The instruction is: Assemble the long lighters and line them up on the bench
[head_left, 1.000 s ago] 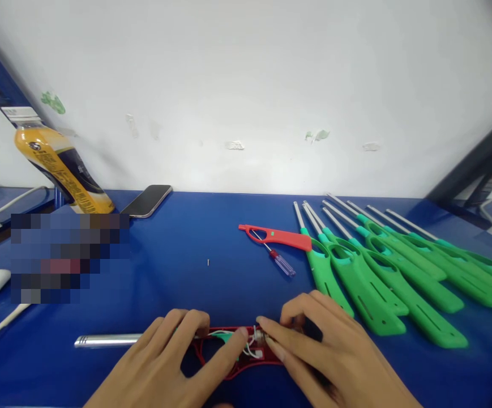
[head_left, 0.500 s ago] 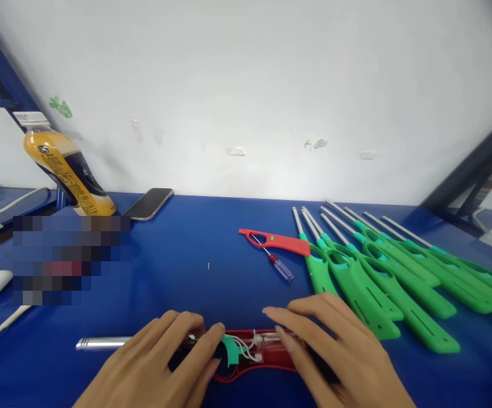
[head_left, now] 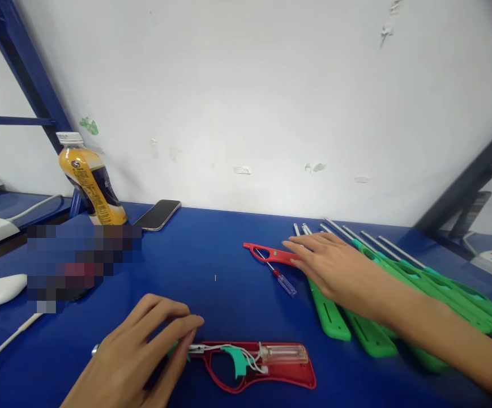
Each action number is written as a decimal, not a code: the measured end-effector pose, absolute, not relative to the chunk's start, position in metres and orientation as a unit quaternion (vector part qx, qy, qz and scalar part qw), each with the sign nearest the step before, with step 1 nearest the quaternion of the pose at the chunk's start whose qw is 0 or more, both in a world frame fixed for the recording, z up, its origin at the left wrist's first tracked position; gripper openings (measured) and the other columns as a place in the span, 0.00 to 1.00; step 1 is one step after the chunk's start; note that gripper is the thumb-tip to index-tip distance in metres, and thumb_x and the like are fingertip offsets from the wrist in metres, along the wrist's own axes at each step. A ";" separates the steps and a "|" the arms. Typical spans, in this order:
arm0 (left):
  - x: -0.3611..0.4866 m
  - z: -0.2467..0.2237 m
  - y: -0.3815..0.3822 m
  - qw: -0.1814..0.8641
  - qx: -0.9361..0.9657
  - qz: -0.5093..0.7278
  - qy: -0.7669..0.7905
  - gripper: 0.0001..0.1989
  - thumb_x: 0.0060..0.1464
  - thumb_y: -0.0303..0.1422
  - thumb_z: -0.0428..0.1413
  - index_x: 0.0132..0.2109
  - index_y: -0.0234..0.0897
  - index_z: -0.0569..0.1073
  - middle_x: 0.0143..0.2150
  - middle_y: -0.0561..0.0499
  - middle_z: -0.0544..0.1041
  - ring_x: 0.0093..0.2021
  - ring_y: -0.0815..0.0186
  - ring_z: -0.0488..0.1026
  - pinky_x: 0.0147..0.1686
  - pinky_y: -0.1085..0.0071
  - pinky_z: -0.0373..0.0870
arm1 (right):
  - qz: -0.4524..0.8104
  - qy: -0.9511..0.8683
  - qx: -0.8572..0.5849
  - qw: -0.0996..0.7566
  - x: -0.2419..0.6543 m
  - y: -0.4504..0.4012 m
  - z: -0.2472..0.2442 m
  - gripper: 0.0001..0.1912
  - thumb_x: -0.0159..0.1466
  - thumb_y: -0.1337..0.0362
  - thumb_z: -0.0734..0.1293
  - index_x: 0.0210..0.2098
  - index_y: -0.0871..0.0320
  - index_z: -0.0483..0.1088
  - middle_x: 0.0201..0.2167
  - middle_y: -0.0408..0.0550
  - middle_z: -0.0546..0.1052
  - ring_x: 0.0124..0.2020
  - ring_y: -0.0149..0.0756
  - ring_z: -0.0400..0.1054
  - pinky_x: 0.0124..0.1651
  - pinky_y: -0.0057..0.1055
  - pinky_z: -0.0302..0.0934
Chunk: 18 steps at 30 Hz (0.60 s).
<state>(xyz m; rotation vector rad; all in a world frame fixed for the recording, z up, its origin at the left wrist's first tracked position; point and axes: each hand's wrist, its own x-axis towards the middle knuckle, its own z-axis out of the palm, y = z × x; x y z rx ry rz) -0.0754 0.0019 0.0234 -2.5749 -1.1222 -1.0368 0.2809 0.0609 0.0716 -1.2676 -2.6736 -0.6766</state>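
An opened red lighter body (head_left: 271, 371) lies on the blue table (head_left: 212, 255) in front of me, showing a teal trigger, white wires and a clear fuel tank. My left hand (head_left: 144, 351) rests over its metal tube end, fingers curled on it. My right hand (head_left: 334, 263) reaches out flat, its fingertips touching the red lighter cover (head_left: 271, 254) farther back. A small screwdriver (head_left: 280, 277) with a clear handle lies under that cover. A tiny screw (head_left: 215, 277) sits alone on the table.
Several green long-nosed lighters (head_left: 373, 334) lie in a row at the right, partly under my right arm. A yellow drink bottle (head_left: 90, 184) and a phone (head_left: 158, 214) stand at the back left. White objects and a cable (head_left: 3, 340) lie at the left edge.
My right hand has left the open red lighter body and moved back and right onto the red cover. The left hand stays on the tube end. The view has tilted upward.
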 end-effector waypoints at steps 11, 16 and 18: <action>-0.074 0.018 0.006 0.066 -0.832 -0.391 -0.388 0.10 0.71 0.28 0.55 0.55 0.43 0.76 0.44 0.54 0.81 0.44 0.66 0.78 0.46 0.71 0.75 | -0.199 -0.876 -0.434 0.061 0.277 0.084 0.051 0.14 0.76 0.70 0.66 0.57 0.61 0.78 0.48 0.58 0.84 0.45 0.48 0.80 0.47 0.46 0.73; -0.072 0.021 0.004 0.075 -0.804 -0.417 -0.417 0.09 0.70 0.31 0.56 0.53 0.46 0.78 0.44 0.53 0.82 0.43 0.64 0.79 0.47 0.69 0.78 | -0.189 -0.873 -0.432 0.124 0.279 0.052 0.077 0.17 0.79 0.62 0.63 0.60 0.58 0.77 0.54 0.57 0.83 0.48 0.48 0.81 0.48 0.45 0.77; -0.067 0.025 0.004 0.084 -0.795 -0.419 -0.431 0.09 0.71 0.37 0.56 0.52 0.45 0.80 0.41 0.51 0.82 0.42 0.61 0.80 0.45 0.67 0.80 | -0.151 -0.885 -0.406 0.171 0.272 0.028 0.084 0.17 0.80 0.58 0.61 0.61 0.54 0.77 0.53 0.53 0.84 0.46 0.43 0.82 0.49 0.41 0.78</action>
